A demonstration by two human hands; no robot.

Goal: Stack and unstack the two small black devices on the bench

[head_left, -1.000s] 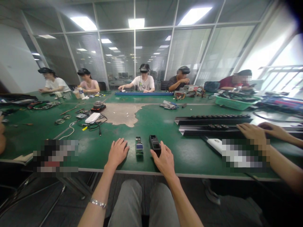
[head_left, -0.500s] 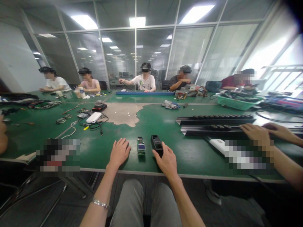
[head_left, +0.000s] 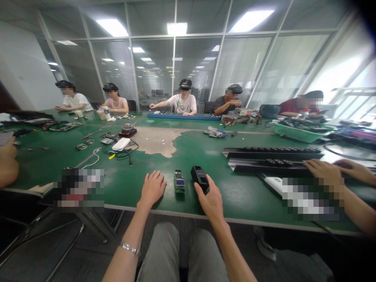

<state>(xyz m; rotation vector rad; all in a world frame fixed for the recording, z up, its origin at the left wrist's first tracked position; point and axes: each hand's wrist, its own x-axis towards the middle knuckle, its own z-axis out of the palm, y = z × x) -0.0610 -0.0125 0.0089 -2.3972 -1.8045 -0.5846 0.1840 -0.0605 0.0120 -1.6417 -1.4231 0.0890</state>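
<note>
My left hand lies flat on the green table, fingers stretched out and holding nothing. Just right of it, apart from both hands, stands a small green circuit board with a bluish display. My right hand has its thumb and fingers around the near end of a black plastic housing with openings in its face. My palm and fingers cover the housing's lower part. Whether it is lifted off the table I cannot tell.
A co-worker's hands rest by long black metal rails on the right. A white box with cables lies at left centre, and a green basket at the far right. Several people sit across the table.
The view has turned slightly left, so everything sits further right. The black housing has tilted a little in my right hand. My left hand and the circuit board stay put.
</note>
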